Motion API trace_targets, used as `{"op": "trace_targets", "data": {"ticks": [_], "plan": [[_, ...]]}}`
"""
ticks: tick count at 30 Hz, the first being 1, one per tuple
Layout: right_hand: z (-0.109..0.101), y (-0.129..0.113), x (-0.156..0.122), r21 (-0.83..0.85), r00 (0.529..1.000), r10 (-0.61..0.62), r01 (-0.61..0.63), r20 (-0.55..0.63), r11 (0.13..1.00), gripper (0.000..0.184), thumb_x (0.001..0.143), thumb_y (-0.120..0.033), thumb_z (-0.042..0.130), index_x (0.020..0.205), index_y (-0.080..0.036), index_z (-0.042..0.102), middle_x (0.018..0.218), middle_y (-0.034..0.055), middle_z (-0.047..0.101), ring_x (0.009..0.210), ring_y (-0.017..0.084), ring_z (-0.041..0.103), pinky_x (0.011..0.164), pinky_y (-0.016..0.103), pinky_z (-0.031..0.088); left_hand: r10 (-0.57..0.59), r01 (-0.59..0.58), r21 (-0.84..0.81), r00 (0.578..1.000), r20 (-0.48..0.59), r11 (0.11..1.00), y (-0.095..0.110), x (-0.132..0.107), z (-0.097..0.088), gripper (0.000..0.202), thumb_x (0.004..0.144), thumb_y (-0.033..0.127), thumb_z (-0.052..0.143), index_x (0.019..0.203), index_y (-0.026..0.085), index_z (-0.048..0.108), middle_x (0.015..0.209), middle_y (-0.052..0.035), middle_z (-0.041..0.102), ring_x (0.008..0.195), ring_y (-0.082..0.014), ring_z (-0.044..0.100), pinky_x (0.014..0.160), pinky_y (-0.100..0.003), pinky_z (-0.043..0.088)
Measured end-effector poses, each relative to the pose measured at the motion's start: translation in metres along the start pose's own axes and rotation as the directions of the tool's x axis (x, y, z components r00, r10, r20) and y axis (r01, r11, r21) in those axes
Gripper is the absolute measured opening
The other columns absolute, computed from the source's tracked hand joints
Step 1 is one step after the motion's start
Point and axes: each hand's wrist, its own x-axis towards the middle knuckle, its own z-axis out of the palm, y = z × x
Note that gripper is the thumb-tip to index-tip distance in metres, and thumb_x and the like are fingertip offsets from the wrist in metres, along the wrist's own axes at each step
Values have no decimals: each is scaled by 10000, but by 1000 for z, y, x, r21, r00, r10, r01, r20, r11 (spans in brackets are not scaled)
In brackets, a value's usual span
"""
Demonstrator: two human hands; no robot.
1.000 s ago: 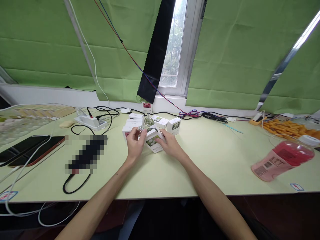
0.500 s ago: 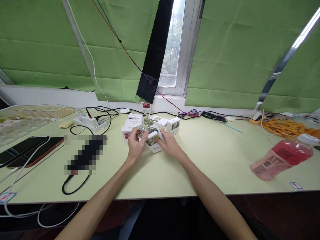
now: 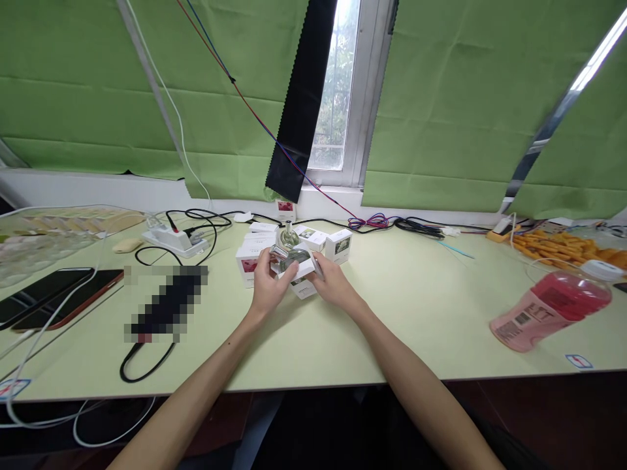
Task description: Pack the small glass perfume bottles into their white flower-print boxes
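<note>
My left hand (image 3: pixel 267 284) pinches a small round glass perfume bottle (image 3: pixel 289 258) with a silver cap at the opening of a small white box (image 3: pixel 302 277) printed with a green flower picture. My right hand (image 3: pixel 333 284) grips that box from the right side, fingers closed on it. Both hands rest over the pale green table (image 3: pixel 392 313) at its middle. Around them stand more small white boxes, one with a pink picture (image 3: pixel 247 266), one to the right (image 3: pixel 339 245). Another glass bottle (image 3: pixel 289 234) stands upright just behind.
Two dark phones (image 3: pixel 53 295) lie at the left, with a white power strip (image 3: pixel 174 240) and black cables (image 3: pixel 147 362) near them. A pink plastic bottle (image 3: pixel 551 310) lies on its side at the right. Orange snacks (image 3: pixel 563 247) sit at the far right. Green blinds cover the window.
The hands have shifted slightly; the glass bottle in my left hand now sits more fully over the mouth of the box, which my right hand has tilted a little.
</note>
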Motion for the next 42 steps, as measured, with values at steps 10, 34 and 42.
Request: {"op": "trace_targets", "data": {"ticks": [10, 34, 42], "plan": [[0, 1, 0, 0, 1000, -21, 20, -4, 1000, 342, 924, -280, 548, 1256, -200, 569, 1153, 106, 699, 1026, 275, 646, 894, 419, 516, -16, 16, -19, 1000, -6, 1000, 5, -1, 3, 348, 727, 398, 782, 937, 215, 573, 849, -13, 620, 757, -171, 572, 684, -296, 484], [13, 7, -3, -12, 999, -12, 11, -30, 1000, 720, 868, -374, 703, 1487, -209, 376, 1371, 165, 576, 1285, 320, 542, 1068, 500, 449, -9, 12, 60, 999, -53, 998, 6, -3, 7, 303, 752, 391, 775, 893, 210, 577, 794, 4, 593, 681, -142, 508, 611, -268, 432], [16, 1, -5, -25, 998, -27, 26, -56, 999, 879, 830, -377, 765, 1555, -232, 288, 1464, 171, 501, 1375, 341, 481, 1118, 532, 422, -26, 31, 61, 997, -73, 998, 3, -4, 6, 312, 763, 394, 778, 915, 209, 578, 841, -8, 633, 718, -152, 557, 634, -273, 448]]}}
